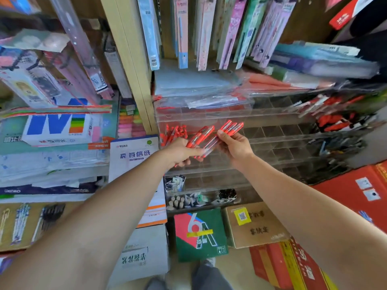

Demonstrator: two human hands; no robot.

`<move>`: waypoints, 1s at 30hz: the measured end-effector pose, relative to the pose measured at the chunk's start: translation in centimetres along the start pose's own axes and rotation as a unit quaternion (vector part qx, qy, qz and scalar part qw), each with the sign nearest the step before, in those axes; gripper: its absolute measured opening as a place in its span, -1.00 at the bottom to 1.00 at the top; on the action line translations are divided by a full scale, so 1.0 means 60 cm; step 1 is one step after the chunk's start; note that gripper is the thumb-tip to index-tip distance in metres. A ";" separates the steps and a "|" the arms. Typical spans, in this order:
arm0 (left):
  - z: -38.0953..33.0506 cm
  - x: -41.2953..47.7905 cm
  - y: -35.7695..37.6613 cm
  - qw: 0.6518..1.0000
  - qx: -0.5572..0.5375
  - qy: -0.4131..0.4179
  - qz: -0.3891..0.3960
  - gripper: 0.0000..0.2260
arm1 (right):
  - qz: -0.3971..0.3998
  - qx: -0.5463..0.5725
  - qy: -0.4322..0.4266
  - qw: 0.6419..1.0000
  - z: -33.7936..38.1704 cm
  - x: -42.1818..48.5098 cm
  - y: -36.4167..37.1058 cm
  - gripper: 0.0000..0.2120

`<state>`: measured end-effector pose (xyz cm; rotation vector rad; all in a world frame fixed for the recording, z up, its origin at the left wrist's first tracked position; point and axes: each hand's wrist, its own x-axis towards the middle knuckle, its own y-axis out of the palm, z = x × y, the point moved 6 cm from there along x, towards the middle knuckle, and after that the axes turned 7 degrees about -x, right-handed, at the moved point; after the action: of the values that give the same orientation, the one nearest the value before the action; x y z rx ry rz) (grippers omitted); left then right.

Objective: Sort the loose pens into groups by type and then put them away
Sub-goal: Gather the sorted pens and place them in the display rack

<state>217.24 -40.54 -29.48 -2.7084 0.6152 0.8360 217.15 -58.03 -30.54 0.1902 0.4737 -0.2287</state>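
Currently, head view only: two bunches of red pens are held up in front of a clear acrylic compartment rack [272, 135], apparently so matching types can be squared up before being slotted in. The left hand [182, 152] is closed around one bunch of red pens [200, 136], fingers curled under, thumb pressed along the barrels; caps point up and right toward the rack. The right hand [235, 146] is pinched shut on a second bunch of red pens [230, 127], thumb on top, clear barrels angled down-left so they cross just beside the left bunch; contact between bunches cannot be confirmed due to blur. More loose red pens [173, 132] are seen lying in the upper-left compartment, just behind the left hand, which is judged the likely destination for this type. Both forearms are extended forward and converge at rack height, wrists slightly cocked inward. Sorting is judged partly done; stowing not yet done for the held pens.
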 end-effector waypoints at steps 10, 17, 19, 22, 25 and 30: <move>-0.026 0.038 0.009 0.995 -0.025 0.017 -0.093 -0.85 | -0.117 -0.062 -0.034 0.991 0.040 0.078 -0.072 -0.92; -0.016 0.033 0.008 0.994 -0.034 0.021 -0.102 -0.82 | -0.179 -0.045 -0.050 0.982 0.034 0.094 -0.080 -0.90; -0.010 0.031 0.008 0.994 -0.035 0.016 -0.099 -0.83 | -0.186 -0.052 -0.051 0.980 0.029 0.096 -0.075 -0.91; 0.001 0.029 0.007 0.995 -0.040 0.007 -0.092 -0.82 | -0.197 -0.069 -0.051 0.977 0.021 0.103 -0.073 -0.89; 0.011 0.029 0.006 0.996 -0.034 -0.001 -0.082 -0.80 | -0.189 -0.087 -0.020 0.978 0.006 0.118 -0.074 -0.85; 0.015 0.028 0.007 0.997 -0.027 -0.002 -0.074 -0.80 | -0.121 -0.110 0.035 0.986 -0.018 0.134 -0.064 -0.78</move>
<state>217.85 -41.15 -31.20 -2.7592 0.3914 0.8326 222.65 -62.87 -35.75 -0.0764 0.5885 -0.4050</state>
